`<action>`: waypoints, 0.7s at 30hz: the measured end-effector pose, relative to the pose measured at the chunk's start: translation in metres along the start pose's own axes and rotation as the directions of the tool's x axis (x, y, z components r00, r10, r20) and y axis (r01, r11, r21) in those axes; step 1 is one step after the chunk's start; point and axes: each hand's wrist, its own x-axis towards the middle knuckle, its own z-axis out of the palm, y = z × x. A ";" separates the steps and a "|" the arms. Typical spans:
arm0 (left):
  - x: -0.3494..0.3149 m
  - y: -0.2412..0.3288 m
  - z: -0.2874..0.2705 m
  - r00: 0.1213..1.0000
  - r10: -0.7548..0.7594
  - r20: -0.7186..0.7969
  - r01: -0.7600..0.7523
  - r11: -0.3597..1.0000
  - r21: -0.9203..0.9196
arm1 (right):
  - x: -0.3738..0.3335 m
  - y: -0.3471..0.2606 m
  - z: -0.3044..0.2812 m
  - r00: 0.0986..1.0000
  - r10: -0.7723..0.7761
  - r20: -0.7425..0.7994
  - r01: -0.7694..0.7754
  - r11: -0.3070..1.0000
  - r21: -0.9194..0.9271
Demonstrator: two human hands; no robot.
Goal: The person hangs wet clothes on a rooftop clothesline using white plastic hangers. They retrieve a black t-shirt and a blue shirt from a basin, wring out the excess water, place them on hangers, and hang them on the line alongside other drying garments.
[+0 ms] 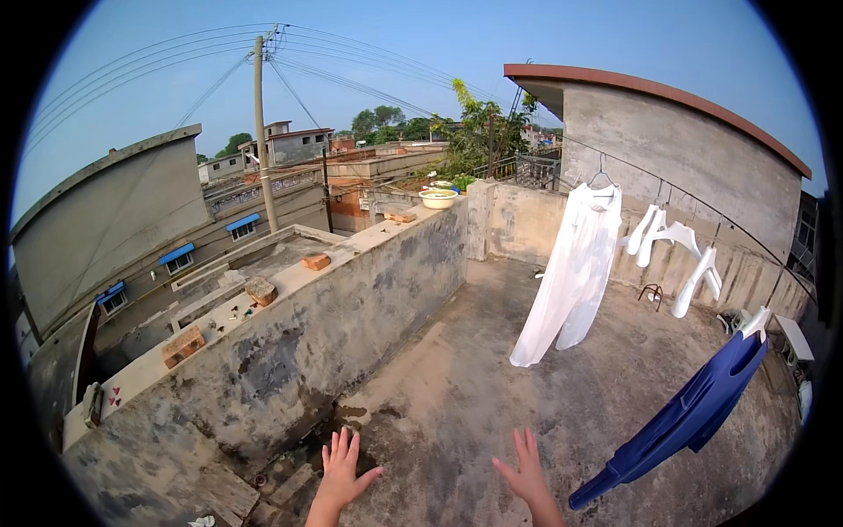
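Note:
My left hand (pixel 341 474) is held out low in the picture with its fingers spread, and nothing is in it. My right hand (pixel 527 476) is raised a little way to its right, also empty, the fingers apart. Neither hand touches anything. Nearest to the right hand is a dark blue garment (pixel 689 417) on a white hanger (pixel 753 323), slanting down toward the lower middle. Farther off, a pair of white trousers (pixel 575 263) hangs from a wire hanger (pixel 602 179). Several bare white hangers (pixel 680 235) hang between the two garments.
A clothesline (pixel 746 241) crosses the right side. Along the left runs a low concrete wall (pixel 299 347), carrying loose bricks (pixel 183 347) and a pale yellow basin (pixel 437 199). A small dark frame (pixel 651 292) stands on the concrete floor (pixel 439 395). A plastered building (pixel 667 140) rises behind.

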 end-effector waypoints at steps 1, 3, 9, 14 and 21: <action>0.020 -0.007 0.008 1.000 0.000 0.004 0.000 1.000 0.005 | 0.020 0.005 0.003 0.999 -0.035 -0.006 0.035 0.999 -0.001; 0.061 -0.018 0.027 1.000 -0.007 0.019 0.008 1.000 -0.026 | 0.060 0.019 0.014 0.995 -0.102 -0.017 0.102 0.995 0.001; 0.214 -0.060 0.072 0.998 0.054 -0.039 -0.054 0.998 -0.010 | 0.211 0.046 0.041 0.993 -0.101 -0.060 0.102 0.995 0.009; 0.372 -0.071 0.079 0.996 0.089 -0.027 -0.089 0.996 0.010 | 0.348 0.043 0.035 0.964 -0.244 -0.105 0.240 0.969 -0.053; 0.567 -0.053 0.101 0.973 0.229 0.025 -0.229 0.973 -0.020 | 0.509 0.047 0.028 0.982 -0.111 -0.153 0.101 0.992 -0.076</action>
